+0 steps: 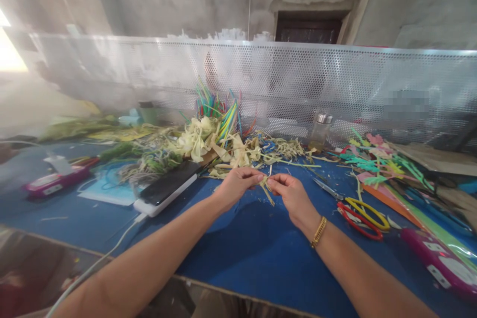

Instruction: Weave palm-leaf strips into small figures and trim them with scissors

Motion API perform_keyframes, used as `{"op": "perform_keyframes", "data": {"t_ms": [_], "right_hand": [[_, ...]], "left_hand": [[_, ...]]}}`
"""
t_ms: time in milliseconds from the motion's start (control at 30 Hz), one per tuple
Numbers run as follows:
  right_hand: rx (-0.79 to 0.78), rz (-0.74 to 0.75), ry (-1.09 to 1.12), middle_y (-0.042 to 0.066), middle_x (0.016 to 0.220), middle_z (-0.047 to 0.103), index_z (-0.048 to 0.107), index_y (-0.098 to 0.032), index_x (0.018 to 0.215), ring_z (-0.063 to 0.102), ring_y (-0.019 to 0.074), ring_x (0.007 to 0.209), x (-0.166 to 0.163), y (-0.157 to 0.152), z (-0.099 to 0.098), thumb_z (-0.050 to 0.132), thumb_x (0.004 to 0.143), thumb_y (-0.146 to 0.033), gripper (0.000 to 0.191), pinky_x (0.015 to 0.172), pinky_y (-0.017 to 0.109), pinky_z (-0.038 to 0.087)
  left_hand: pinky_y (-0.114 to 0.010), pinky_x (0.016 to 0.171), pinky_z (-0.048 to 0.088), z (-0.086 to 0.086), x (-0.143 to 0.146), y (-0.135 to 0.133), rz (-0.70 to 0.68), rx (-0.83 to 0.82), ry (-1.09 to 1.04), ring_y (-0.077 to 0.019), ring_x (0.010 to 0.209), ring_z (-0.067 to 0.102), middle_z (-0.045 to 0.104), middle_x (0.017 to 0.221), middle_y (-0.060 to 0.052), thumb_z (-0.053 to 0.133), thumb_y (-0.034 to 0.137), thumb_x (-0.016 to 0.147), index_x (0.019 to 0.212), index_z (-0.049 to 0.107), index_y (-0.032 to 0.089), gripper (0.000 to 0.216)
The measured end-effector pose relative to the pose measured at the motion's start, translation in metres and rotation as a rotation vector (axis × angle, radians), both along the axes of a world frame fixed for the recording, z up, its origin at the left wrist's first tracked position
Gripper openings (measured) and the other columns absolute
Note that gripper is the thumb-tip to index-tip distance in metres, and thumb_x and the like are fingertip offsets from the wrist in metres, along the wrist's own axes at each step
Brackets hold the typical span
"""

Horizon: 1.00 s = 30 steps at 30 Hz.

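Note:
My left hand [240,186] and my right hand [292,194] meet over the middle of the blue table. Between their fingertips is a small piece of pale yellow-green dried husk [267,192], with narrow strips hanging below. Both hands are closed in a pinch on it. How the strips are joined is too small to make out. A heap of dried husks [242,151] lies just beyond my hands. To the right of my right hand rests a pair of scissors [363,216] with one red and one yellow handle, blades pointing at the heap.
A phone [171,181] on a white charger with a cable lies left. Purple power strips [63,179] sit at both sides. A glass bottle [320,131] and colourful pipe cleaners [219,112] stand before a perforated metal screen [298,69]. Coloured paper cutouts [383,159] lie right.

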State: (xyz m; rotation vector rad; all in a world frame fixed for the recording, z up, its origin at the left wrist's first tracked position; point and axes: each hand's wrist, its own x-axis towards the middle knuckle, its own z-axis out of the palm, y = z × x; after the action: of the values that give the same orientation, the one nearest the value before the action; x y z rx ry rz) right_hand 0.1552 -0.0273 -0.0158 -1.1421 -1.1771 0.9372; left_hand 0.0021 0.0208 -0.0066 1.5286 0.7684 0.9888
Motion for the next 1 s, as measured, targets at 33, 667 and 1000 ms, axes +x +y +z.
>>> {"op": "perform_keyframes", "data": {"t_ms": [33,667,1000], "right_hand": [[0.005,-0.010,0.007,-0.003,0.059,0.058,0.066,-0.017,0.068,0.045,0.0097,0.056,-0.0009,-0.0003,-0.0005,0.070,0.067,-0.032,0.016,0.055,0.023,0.038],[-0.027,-0.055,0.059,-0.003,0.057,0.056,0.066,-0.017,0.066,0.043,0.0090,0.052,-0.0029,-0.0028,0.0032,0.073,0.063,-0.035,0.020,0.053,0.024,0.035],[0.179,-0.070,-0.053,0.001,0.073,0.067,0.066,-0.020,0.079,0.058,0.0144,0.065,-0.0027,-0.0035,0.0027,0.071,0.069,-0.032,0.016,0.064,0.027,0.045]], "left_hand": [[-0.024,0.061,0.041,-0.0001,0.0000,-0.0001,-0.004,-0.005,-0.002,-0.0123,0.067,0.052,0.067,0.075,-0.002,0.074,0.036,0.068,0.080,0.076,0.018,0.022],[-0.025,0.065,0.044,-0.0012,0.0006,-0.0008,-0.045,0.058,-0.034,-0.0131,0.071,0.055,0.067,0.078,-0.003,0.072,0.031,0.071,0.080,0.074,0.016,0.018],[-0.025,0.071,0.045,0.0066,-0.0014,-0.0042,-0.006,0.039,-0.129,-0.0128,0.076,0.059,0.070,0.085,-0.002,0.071,0.024,0.072,0.095,0.072,0.019,0.023]]}}
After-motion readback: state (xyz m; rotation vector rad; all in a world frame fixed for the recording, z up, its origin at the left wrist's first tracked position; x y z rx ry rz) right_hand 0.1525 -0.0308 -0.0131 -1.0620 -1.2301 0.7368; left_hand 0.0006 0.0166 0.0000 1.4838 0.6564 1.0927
